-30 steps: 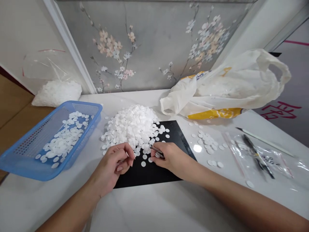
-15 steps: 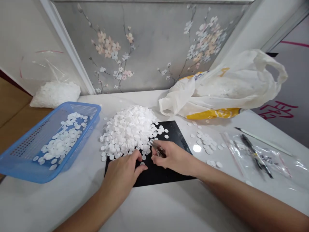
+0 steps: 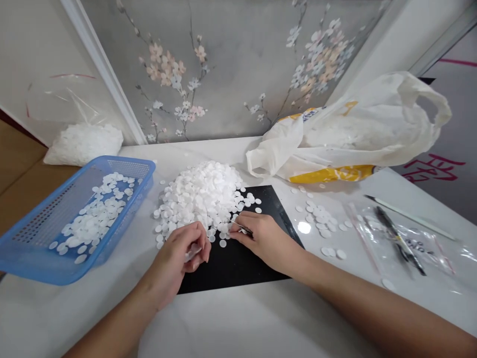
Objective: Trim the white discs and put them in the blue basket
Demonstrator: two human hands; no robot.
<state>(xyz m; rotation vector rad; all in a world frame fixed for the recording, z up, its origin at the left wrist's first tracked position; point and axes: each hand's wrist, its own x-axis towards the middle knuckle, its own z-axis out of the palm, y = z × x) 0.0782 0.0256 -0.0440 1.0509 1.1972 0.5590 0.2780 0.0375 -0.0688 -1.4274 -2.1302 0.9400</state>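
Note:
A large heap of small white discs (image 3: 203, 191) covers the back left part of a black mat (image 3: 238, 263). My left hand (image 3: 184, 251) is curled over the mat's left side, its fingers closed around a few whitish discs (image 3: 193, 252). At the heap's right front edge, my right hand (image 3: 261, 236) pinches a thin metal tool (image 3: 242, 227), with its tip among the discs. Most of the tool is hidden by the fingers. Loose discs lie on the mat between the two hands.
A blue basket (image 3: 48, 268) holding discs stands at left, with a clear bag of white pieces (image 3: 85, 144) behind it. Back right lies a white and yellow plastic bag (image 3: 346, 144). Scattered discs (image 3: 320, 216), clear zip bags (image 3: 372, 243), a black pen (image 3: 398, 238) and a pale stick (image 3: 413, 216) lie right.
My left hand has turned and curled, now holding discs, and has moved slightly left. The loose disc beneath its fingertips no longer shows on the mat. My right hand has shifted slightly, still holding the tool.

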